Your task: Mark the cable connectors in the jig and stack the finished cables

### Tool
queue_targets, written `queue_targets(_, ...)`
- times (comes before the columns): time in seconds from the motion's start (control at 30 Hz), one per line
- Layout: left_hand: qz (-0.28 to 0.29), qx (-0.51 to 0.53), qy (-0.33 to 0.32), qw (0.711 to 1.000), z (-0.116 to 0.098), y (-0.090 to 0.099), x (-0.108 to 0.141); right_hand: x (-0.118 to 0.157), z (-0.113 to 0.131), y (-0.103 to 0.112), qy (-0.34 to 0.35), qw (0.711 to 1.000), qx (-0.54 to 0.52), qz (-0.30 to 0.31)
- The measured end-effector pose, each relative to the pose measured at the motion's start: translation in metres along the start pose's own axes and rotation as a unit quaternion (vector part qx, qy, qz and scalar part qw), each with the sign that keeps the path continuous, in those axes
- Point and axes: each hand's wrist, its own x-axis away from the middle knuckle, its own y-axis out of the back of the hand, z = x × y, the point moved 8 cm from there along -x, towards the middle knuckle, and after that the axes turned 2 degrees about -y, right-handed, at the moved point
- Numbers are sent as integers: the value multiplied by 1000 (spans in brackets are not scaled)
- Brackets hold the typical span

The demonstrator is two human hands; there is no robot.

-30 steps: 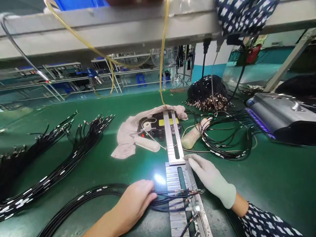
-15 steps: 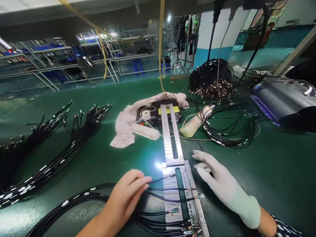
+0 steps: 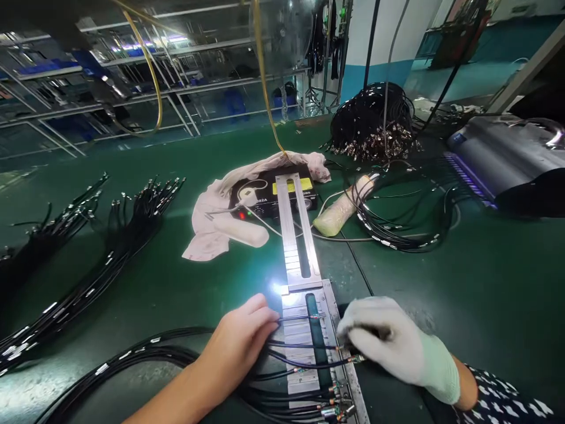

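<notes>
My bare left hand (image 3: 245, 335) pinches a thin black cable (image 3: 298, 318), which lies across the slotted metal fixture (image 3: 302, 386) with its stripped, connector-tipped end over the slot. At the fixture's right edge, my white-gloved right hand (image 3: 384, 335) has its fingers curled in beside the ends of the neighbouring cables. Its fingertips are slightly blurred, and what they grip, if anything, cannot be made out. Several more black cables (image 3: 304, 362) lie across the fixture below, their metal ends on its right side. A bright light shines at the fixture's left edge.
Black cable bundles (image 3: 110, 259) lie at left. Behind the fixture are a black box (image 3: 265, 194) with lit indicators, a pink cloth (image 3: 207, 247) and a wrapped handle (image 3: 344, 209). A coiled cable heap (image 3: 371, 123) and a grey machine (image 3: 507, 165) stand at right.
My right hand has moved left and down to the cable ends at the fixture's edge, its fingers curling. My left hand has moved slightly right with the cable. The view has shifted a little.
</notes>
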Motion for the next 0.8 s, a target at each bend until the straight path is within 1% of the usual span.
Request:
queue_targets(0.07,-16,-27,-4,999,-2,3,0,2,9,-8,33,998,-18,42)
queue_targets(0.13,-34,-76,-20,996,-4,3,-2,2,8,-9,23,998,-30,45)
queue_targets(0.27,-58,-193,-59,978,-8,0,-6,-2,0,-1,-12,999,-40,-7)
queue_targets(0.37,-63,-240,-78,965,-10,0,-5,-4,-8,3,-36,997,-56,-30)
queue_targets(0.53,-50,-232,-108,966,-13,4,-2,-6,-22,9,-87,988,-107,-70)
queue_targets(0.6,-50,-220,-112,968,-14,6,-3,-7,-26,10,-101,985,-117,-76)
queue_targets(0.8,-62,-127,-118,983,-12,8,-8,-7,-24,12,-94,986,-109,-81)
